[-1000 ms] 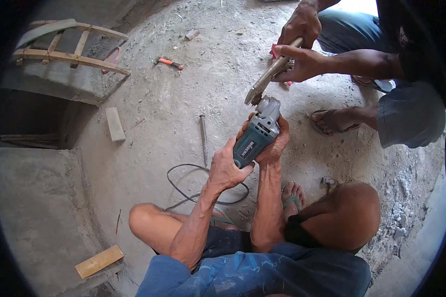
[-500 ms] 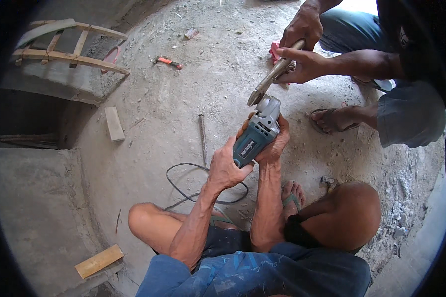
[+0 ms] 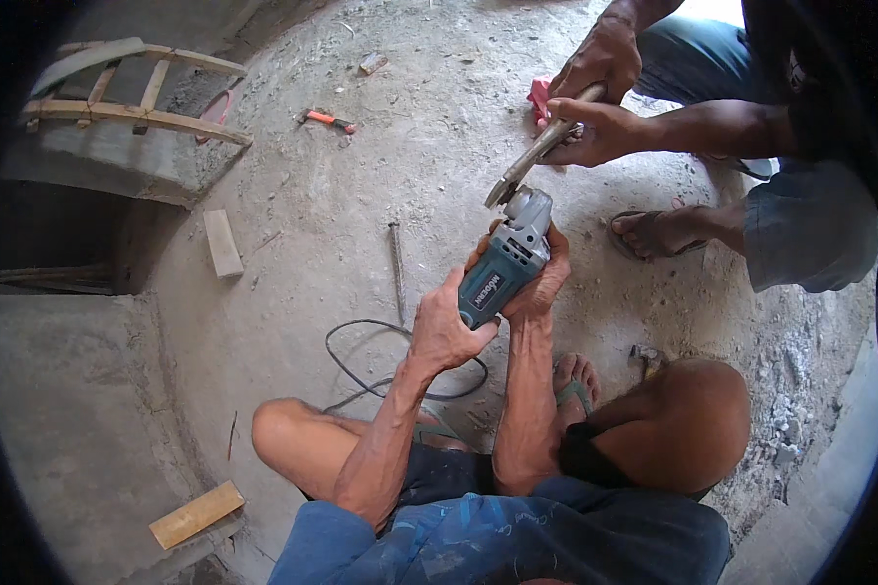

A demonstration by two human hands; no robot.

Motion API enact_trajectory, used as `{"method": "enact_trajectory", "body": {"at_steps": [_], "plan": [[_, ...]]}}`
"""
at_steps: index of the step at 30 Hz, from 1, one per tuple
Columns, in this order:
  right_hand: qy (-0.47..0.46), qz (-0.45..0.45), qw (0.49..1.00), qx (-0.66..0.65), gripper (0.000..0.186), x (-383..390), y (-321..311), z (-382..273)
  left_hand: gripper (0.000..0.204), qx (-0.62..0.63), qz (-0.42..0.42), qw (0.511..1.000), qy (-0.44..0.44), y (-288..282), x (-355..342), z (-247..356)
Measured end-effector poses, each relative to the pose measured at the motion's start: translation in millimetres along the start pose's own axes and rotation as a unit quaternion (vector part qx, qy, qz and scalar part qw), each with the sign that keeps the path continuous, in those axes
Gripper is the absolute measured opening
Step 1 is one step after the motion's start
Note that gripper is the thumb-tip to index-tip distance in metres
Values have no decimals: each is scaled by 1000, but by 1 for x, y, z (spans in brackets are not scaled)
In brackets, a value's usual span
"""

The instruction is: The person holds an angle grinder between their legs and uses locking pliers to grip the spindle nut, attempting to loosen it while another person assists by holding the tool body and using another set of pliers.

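A teal and silver angle grinder [image 3: 500, 268] is held in both my hands. My left hand [image 3: 444, 322] is closed round the rear end of its body, while my right hand [image 3: 541, 278] grips it nearer the silver head, fingers partly hidden behind it. Another person's hands [image 3: 600, 117] grip a long metal tool [image 3: 532, 156], like pliers or a wrench, whose jaws meet the grinder head at the spindle; whether they clamp it I cannot tell. A black cable [image 3: 405, 395] loops on the concrete floor [image 3: 322, 214] below the grinder.
The other person crouches at right, sandalled foot [image 3: 654, 234] near me. An orange-handled hammer [image 3: 327, 122], a metal rod [image 3: 397, 273], a second hammer [image 3: 646, 361] and wooden boards [image 3: 195, 512] lie about. A wooden ladder-like frame [image 3: 137, 114] rests at upper left by a dark recess [image 3: 54, 234].
The other person's hands and metal tool have shifted slightly downward. A pink object behind those hands shows more. My hands and the grinder stay nearly still.
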State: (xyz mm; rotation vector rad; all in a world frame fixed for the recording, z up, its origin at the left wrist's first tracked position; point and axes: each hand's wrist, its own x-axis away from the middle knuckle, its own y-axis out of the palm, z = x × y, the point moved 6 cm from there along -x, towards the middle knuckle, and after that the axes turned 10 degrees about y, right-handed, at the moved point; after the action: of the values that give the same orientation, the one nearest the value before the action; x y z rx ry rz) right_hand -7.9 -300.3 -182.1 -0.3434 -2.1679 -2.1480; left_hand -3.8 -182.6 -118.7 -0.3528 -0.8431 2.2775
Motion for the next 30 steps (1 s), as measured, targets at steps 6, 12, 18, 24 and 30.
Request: {"method": "enact_trajectory", "body": {"at_steps": [6, 12, 18, 24, 30], "plan": [[-4, -36, 999, 12, 70, -1, -2, -1, 55, -5, 1, 1000, 3, 0, 0, -2], [-37, -3, 999, 19, 66, 0, -3, -3, 57, 0, 0, 1000, 17, 1, -2, -1], [-19, 3, 999, 27, 67, 2, -1, -2, 54, -22, 2, 1000, 14, 0, -1, -3], [-26, -3, 999, 21, 67, 3, 3, -4, 55, -11, -7, 1000, -1, 1, -2, -3], [-22, -4, 1000, 15, 66, 1, 0, 1, 58, -14, 2, 1000, 12, 0, 0, -5]]}}
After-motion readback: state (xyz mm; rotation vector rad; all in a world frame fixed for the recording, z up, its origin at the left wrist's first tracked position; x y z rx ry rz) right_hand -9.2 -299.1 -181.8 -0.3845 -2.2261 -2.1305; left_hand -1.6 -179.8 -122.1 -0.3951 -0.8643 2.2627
